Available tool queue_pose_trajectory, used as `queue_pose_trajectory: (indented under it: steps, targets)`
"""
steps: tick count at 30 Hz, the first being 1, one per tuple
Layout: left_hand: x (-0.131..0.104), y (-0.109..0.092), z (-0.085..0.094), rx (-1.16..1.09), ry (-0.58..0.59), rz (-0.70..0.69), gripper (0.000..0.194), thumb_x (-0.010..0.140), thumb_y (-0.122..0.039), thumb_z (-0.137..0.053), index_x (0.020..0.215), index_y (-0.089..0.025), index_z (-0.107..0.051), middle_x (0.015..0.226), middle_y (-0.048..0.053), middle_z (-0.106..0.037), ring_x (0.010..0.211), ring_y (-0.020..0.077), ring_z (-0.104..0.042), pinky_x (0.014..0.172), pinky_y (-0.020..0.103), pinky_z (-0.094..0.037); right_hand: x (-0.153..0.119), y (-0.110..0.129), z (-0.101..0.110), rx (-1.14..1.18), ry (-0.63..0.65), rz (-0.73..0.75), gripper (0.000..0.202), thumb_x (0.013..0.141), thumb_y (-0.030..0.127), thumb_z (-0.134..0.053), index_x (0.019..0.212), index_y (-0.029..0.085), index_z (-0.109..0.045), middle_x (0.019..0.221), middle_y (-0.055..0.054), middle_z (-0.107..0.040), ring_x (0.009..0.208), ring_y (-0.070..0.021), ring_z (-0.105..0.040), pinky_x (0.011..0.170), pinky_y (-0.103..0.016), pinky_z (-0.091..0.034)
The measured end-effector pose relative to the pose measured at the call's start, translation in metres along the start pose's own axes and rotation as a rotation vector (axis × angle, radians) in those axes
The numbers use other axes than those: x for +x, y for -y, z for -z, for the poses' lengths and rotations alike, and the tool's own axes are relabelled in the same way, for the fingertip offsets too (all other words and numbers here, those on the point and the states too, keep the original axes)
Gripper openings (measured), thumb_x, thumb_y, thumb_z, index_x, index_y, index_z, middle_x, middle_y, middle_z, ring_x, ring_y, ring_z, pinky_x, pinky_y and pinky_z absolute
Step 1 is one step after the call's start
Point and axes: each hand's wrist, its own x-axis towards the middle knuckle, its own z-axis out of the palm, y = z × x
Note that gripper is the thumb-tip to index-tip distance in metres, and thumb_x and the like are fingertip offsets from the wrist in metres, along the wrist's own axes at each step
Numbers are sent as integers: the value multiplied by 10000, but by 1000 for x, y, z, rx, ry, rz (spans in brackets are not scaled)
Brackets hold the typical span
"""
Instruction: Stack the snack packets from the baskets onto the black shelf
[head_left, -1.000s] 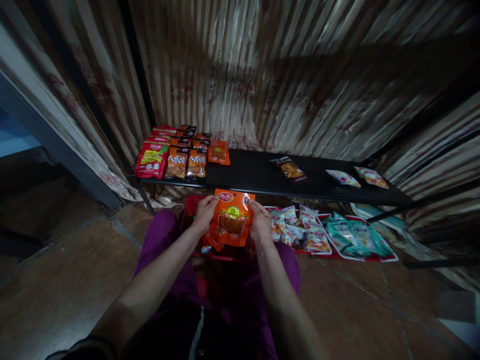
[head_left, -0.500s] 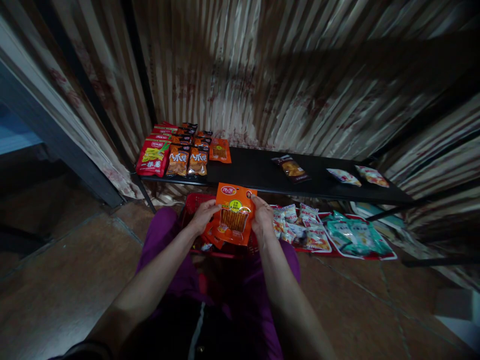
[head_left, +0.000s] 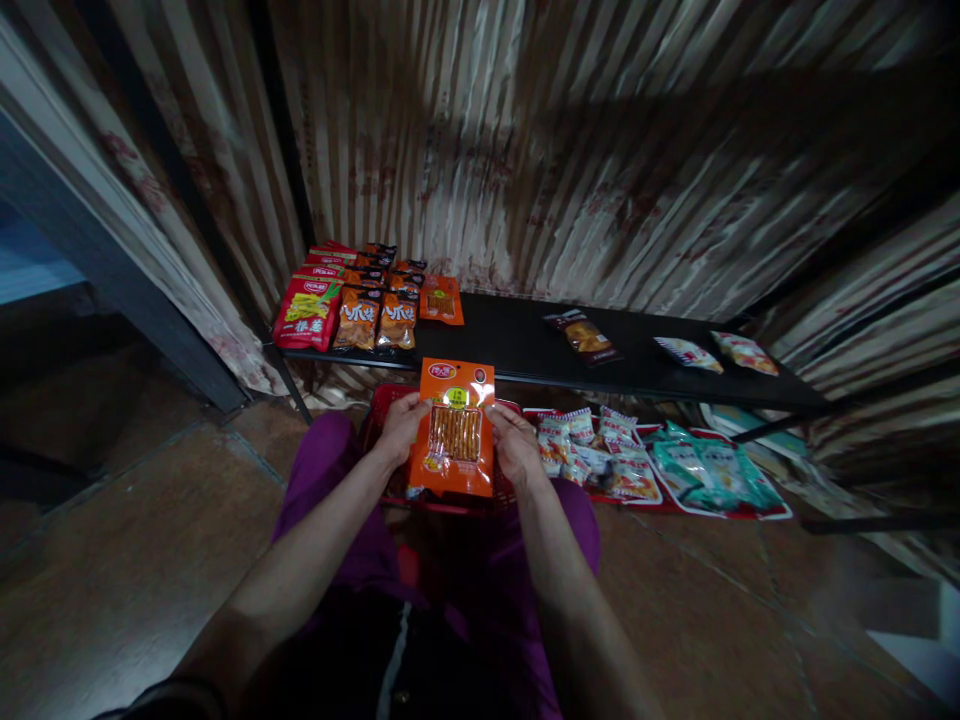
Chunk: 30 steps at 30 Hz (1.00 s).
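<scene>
- Black shelf (head_left: 495, 340): runs across the view beyond the hands. Its long front edge faces the person.
- Open span: a stretch of black shelf surface separates the packets grouped at the left end from the brown packet (head_left: 583, 337). A second, shorter stretch separates the brown packet from two white packets (head_left: 688, 354) near the right end.
- Side limits: purple-trousered knees (head_left: 321, 465) flank the red basket (head_left: 384, 400), which sits below the shelf's front edge. A red tray (head_left: 660, 502) of small packets adjoins on the right.
- Orange packet (head_left: 456, 430): held upright, face toward the person, over the basket. Its top edge overlaps the shelf's front edge in this view.
- Left hand (head_left: 401, 428): pinches the packet's left side edge.
- Right hand (head_left: 514, 440): pinches the packet's right side edge, at roughly the same height.
- Matching packet (head_left: 441, 300): lies on the shelf beyond the held one, just right of the orange-and-black packets (head_left: 358, 318).
- Held packet markings: red oval logo with white characters at upper left, yellow-green label above a window showing brown sticks. The small print is too fine to read.
- Red packets (head_left: 307, 312): stand at the left shelf end; the front one reads 一根葱.
- Orange-and-black packets: bear large white characters, only partly legible.
- Green packets (head_left: 712, 472): lettering unreadable.
</scene>
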Motion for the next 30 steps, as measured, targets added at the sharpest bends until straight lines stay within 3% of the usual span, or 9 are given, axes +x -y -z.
queue_pose_trajectory:
  steps: [15,21,26,30]
  targets:
    - [2,-1,-1,0,-4,2,247,616,-313,-716,795,-146,-686,734,37,-705,634,147,-615,631,253,-454,11,-13,2,-3,-108,57,197,552,220,-770,724,197,-677,644,17,-717,583,-152,-658,568,-256,-535]
    - [10,-2,2,-51,-112,-22,267,594,-322,-735,789,-150,-674,732,31,-705,635,150,-621,640,264,-462,2,-13,5,-52,30,-58,357,552,320,-809,874,215,-696,777,6,-743,666,-156,-678,599,-246,-537]
    - [22,-9,5,-67,-145,-27,259,605,-316,-726,795,-156,-652,682,8,-689,593,138,-614,601,252,-463,-18,-25,14,-137,171,-154,395,535,325,-835,879,182,-703,807,-22,-740,642,-145,-670,570,-238,-532]
    - [29,-11,6,-79,-140,-8,269,617,-319,-727,815,-154,-648,669,5,-690,573,136,-611,590,255,-471,-27,-31,10,-63,170,-136,381,478,264,-858,817,174,-710,804,-15,-737,661,-129,-666,593,-216,-532]
